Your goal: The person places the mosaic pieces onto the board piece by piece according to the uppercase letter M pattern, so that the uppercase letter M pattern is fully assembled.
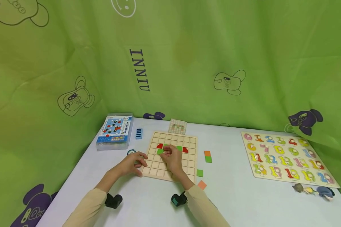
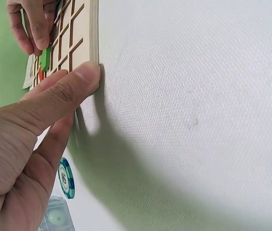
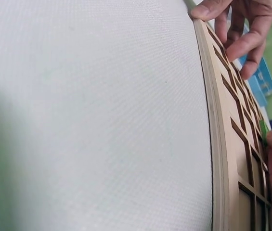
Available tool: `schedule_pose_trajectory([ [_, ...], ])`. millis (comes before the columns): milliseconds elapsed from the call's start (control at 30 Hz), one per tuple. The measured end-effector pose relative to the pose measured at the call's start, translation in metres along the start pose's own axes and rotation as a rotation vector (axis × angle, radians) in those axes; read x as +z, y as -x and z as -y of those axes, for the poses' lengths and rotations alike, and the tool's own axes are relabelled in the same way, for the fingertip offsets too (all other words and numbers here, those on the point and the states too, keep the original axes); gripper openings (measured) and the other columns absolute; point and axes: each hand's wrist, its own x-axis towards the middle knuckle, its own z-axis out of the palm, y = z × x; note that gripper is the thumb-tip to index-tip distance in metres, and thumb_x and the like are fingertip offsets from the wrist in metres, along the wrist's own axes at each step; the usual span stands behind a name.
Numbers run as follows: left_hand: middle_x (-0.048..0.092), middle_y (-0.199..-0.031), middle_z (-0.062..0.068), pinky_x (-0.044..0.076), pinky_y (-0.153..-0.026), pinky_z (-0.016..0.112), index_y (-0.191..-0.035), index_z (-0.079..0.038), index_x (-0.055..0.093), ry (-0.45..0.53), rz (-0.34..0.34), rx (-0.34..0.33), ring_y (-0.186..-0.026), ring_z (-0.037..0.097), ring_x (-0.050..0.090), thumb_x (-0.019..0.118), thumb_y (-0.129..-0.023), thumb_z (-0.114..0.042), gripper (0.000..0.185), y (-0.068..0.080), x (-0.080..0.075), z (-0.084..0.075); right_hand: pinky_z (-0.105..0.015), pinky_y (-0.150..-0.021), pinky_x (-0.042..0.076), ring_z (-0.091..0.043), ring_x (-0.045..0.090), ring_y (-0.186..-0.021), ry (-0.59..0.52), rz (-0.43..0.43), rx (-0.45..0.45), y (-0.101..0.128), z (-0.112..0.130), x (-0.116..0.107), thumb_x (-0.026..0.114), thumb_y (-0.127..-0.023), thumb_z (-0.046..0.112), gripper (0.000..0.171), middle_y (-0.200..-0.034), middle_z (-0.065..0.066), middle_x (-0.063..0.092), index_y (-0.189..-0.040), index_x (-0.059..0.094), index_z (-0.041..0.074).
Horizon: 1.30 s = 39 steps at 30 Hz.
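A wooden grid board (image 1: 156, 171) lies on the white table. My left hand (image 1: 131, 163) grips its near left corner, the thumb (image 2: 85, 77) on the front edge and the curled fingers along the left side. Over the middle of the board, my right hand (image 1: 173, 159) pinches a green tile (image 2: 45, 58) with thumb and fingertips, low at the grid. Red rounded pieces (image 1: 185, 150) sit in the grid on both sides of this hand. Another green tile (image 1: 179, 148) shows beside the right one; the hand hides part of the row.
A pattern card (image 1: 177, 126) lies behind the board. Loose orange (image 1: 207, 153) and green tiles (image 1: 200, 173) lie to its right. Leftward are a boxed set (image 1: 115, 130), a blue block (image 1: 139, 133) and a round chip (image 2: 66, 178). A number puzzle (image 1: 290, 159) and small figures (image 1: 325, 192) are far right.
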Motion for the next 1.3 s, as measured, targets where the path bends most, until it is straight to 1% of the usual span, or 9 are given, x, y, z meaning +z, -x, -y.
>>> schedule_pose_trajectory([
  [167,0.054,-0.121,0.021,0.054,-0.086,0.032,-0.086,0.001,0.070,0.012,0.004,-0.014,-0.114,0.039,0.048,0.084,-0.063,0.003,0.027,0.000,-0.001,-0.001,-0.021,-0.066,0.056,-0.030,0.068,-0.077,-0.006,-0.016,-0.003,0.000,0.000,0.001,0.075,-0.074,-0.011,0.026,-0.093,-0.024,0.068,-0.098,0.065,-0.011],
  [367,0.053,-0.123,0.022,0.054,-0.086,0.032,-0.086,0.002,0.069,0.042,0.012,-0.036,-0.115,0.039,0.047,0.084,-0.064,0.003,0.027,0.000,-0.002,-0.003,-0.024,-0.066,0.057,-0.031,0.067,-0.077,-0.036,-0.030,-0.012,0.001,0.002,0.002,0.074,-0.074,-0.012,0.025,-0.091,-0.025,0.067,-0.097,0.064,-0.011],
  [567,0.052,-0.123,0.023,0.053,-0.087,0.033,-0.086,0.003,0.068,0.065,0.016,-0.034,-0.116,0.040,0.046,0.083,-0.064,0.005,0.027,-0.001,-0.002,-0.002,-0.025,-0.068,0.057,-0.035,0.067,-0.080,-0.070,-0.028,-0.004,0.000,0.003,0.000,0.073,-0.074,-0.014,0.024,-0.092,-0.027,0.066,-0.097,0.063,-0.013],
  [967,0.053,-0.122,0.024,0.053,-0.087,0.035,-0.086,0.004,0.068,0.049,0.019,-0.023,-0.116,0.040,0.046,0.083,-0.064,0.005,0.026,-0.001,-0.003,-0.002,-0.025,-0.068,0.057,-0.036,0.067,-0.079,-0.120,-0.019,-0.028,-0.001,0.001,0.001,0.070,-0.075,-0.016,0.023,-0.091,-0.028,0.066,-0.096,0.062,-0.014],
  [1033,0.053,-0.122,0.024,0.053,-0.087,0.035,-0.085,0.003,0.068,0.042,0.017,-0.023,-0.116,0.040,0.046,0.083,-0.064,0.005,0.026,-0.001,-0.003,-0.003,-0.026,-0.069,0.058,-0.037,0.067,-0.080,-0.121,-0.014,-0.039,0.000,0.003,0.000,0.070,-0.075,-0.017,0.023,-0.092,-0.029,0.065,-0.096,0.061,-0.015],
  [1167,0.053,-0.121,0.024,0.053,-0.086,0.035,-0.085,0.004,0.068,0.039,0.015,-0.018,-0.115,0.040,0.046,0.083,-0.064,0.006,0.026,-0.001,-0.003,-0.003,-0.037,-0.072,0.058,-0.045,0.065,-0.082,-0.158,0.009,-0.039,0.003,0.021,-0.007,0.067,-0.076,-0.020,0.023,-0.093,-0.035,0.062,-0.097,0.058,-0.020],
  [1233,0.053,-0.121,0.025,0.053,-0.086,0.035,-0.085,0.004,0.068,0.038,0.016,-0.014,-0.115,0.040,0.046,0.083,-0.064,0.006,0.026,-0.001,-0.003,-0.004,-0.042,-0.075,0.057,-0.050,0.063,-0.084,-0.182,0.027,-0.021,0.005,0.032,-0.012,0.065,-0.076,-0.020,0.023,-0.093,-0.038,0.061,-0.098,0.057,-0.022],
  [1300,0.053,-0.121,0.025,0.054,-0.086,0.034,-0.085,0.004,0.068,0.039,0.018,-0.016,-0.115,0.040,0.046,0.083,-0.064,0.006,0.026,-0.002,-0.003,-0.005,-0.043,-0.077,0.056,-0.052,0.062,-0.088,-0.204,0.052,0.013,0.007,0.040,-0.019,0.065,-0.078,-0.019,0.023,-0.096,-0.040,0.060,-0.100,0.057,-0.022],
])
